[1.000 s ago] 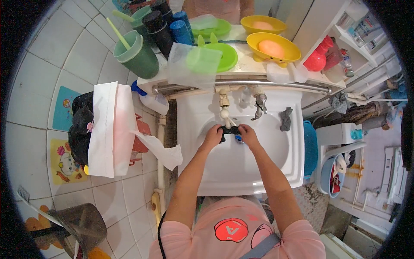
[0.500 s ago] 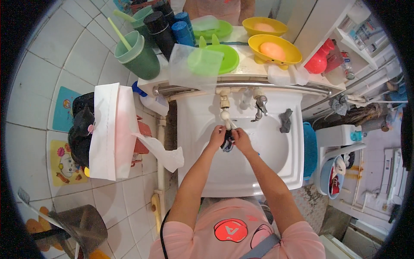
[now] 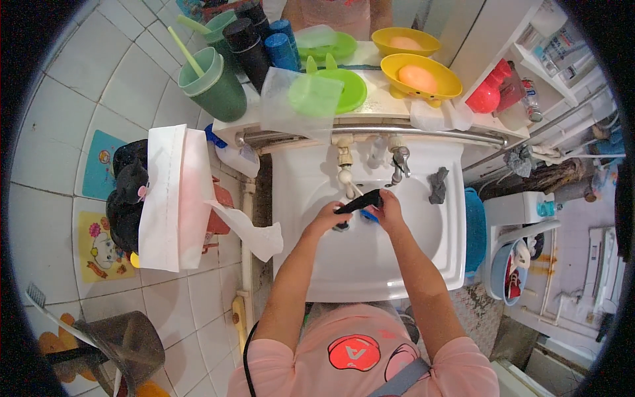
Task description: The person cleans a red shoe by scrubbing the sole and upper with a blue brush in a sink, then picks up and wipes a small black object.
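A black sock (image 3: 359, 201) is stretched between my two hands over the white sink (image 3: 317, 278), below the taps. My left hand (image 3: 323, 219) is closed on its lower left end, and a dark and pale bit shows under these fingers. At the upper right end my right hand (image 3: 389, 210) grips it. Something small and blue (image 3: 370, 215) shows beside the right fingers; what it is I cannot tell. The white tap (image 3: 345, 175) stands just above the sock, with the metal tap (image 3: 399, 162) to its right. A crumpled grey sock (image 3: 438, 185) lies on the sink's right side.
On the shelf behind stand a green cup (image 3: 211, 86), blue and black bottles, a green dish (image 3: 347, 89) and a yellow soap dish (image 3: 397, 66). A white tissue pack (image 3: 162, 198) hangs at left. Right of the sink are a blue basin (image 3: 473, 231) and a laundry bucket (image 3: 501, 271).
The sock was bunched under the white tap between both hands. Now my hands are farther apart and lower left to upper right, with it stretched between them; the blue thing shows more.
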`<state>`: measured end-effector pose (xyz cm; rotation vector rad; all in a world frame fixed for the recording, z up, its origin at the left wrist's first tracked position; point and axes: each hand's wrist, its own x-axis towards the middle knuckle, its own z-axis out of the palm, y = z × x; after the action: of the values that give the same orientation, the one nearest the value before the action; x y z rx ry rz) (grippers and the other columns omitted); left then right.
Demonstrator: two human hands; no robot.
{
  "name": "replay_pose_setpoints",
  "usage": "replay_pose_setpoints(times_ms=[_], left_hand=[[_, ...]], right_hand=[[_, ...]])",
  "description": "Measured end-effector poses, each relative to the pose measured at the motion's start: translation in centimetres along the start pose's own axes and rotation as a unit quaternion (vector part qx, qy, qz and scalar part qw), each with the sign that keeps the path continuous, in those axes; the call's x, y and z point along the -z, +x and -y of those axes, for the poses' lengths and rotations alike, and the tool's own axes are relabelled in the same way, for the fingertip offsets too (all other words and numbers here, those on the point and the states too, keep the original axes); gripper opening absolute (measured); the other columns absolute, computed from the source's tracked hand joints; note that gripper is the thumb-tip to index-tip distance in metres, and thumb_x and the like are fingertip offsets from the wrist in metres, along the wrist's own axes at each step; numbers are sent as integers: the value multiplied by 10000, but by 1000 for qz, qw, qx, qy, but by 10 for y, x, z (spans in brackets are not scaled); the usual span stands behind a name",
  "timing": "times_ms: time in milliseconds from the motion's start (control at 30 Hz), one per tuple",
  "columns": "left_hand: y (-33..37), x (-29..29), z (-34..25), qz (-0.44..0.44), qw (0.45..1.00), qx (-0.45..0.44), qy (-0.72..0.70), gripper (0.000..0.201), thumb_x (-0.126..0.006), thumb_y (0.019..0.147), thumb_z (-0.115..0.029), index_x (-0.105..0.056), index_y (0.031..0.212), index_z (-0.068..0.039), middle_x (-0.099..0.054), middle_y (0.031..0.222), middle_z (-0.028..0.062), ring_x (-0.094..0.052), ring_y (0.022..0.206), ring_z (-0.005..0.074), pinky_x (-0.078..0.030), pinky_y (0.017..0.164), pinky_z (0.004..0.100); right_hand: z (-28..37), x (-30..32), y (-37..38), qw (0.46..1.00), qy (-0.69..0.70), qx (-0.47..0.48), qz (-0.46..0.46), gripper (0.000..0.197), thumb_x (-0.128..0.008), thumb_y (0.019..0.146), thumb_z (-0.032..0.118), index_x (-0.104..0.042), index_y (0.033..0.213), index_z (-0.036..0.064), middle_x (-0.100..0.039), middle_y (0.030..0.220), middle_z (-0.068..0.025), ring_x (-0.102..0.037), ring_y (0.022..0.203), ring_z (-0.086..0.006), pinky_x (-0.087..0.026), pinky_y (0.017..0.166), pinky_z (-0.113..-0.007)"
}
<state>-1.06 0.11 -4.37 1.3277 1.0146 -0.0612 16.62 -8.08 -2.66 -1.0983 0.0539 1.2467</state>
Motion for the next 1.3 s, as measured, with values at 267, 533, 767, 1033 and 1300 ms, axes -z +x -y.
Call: replay_pose_setpoints(times_ms=[267,533,767,1033,1300], left_hand=[[27,-21,6,-92,903,-31,-419,313,-511,845,-359,-503,1033,-110,-543,836,30,-532,791,124,-439,656,269],[29,-41,-15,-149,927,64,-338,347,-431,886,-357,-524,934,-27,-533,802,59,-513,721,128,-440,586,266],[32,-43,5,-130,944,-14,-303,390,-416,884,-382,-488,997,-15,-533,859,76,-515,731,155,-427,602,283],[39,-34,12,-92,866,-36,-490,355,-367,891,-389,-492,994,-73,-529,840,40,-531,733,146,-454,574,293],[6,-34,-34,2,855,15,-518,268,-345,902,-318,-479,1007,-110,-548,863,8,-544,775,129,-467,656,299]], right_hand=[[-26,-14,-22,914,-385,106,74,210,-659,705,28,-457,653,56,-537,688,-20,-464,620,-97,-370,512,-237],[-48,0,-8,890,-390,208,-114,204,-552,758,-5,-471,943,20,-521,760,-88,-495,690,-169,-420,626,-285],[-55,-10,-13,785,-456,420,8,211,-558,721,5,-519,928,17,-567,835,-139,-530,747,-270,-431,705,-352],[-43,-30,-34,883,-407,194,131,196,-561,755,24,-505,942,19,-540,809,-50,-501,728,-134,-423,679,-261],[-64,-12,0,800,-474,364,46,645,-599,774,218,-278,1295,14,-419,1139,-224,-439,1022,-337,-362,875,-393]])
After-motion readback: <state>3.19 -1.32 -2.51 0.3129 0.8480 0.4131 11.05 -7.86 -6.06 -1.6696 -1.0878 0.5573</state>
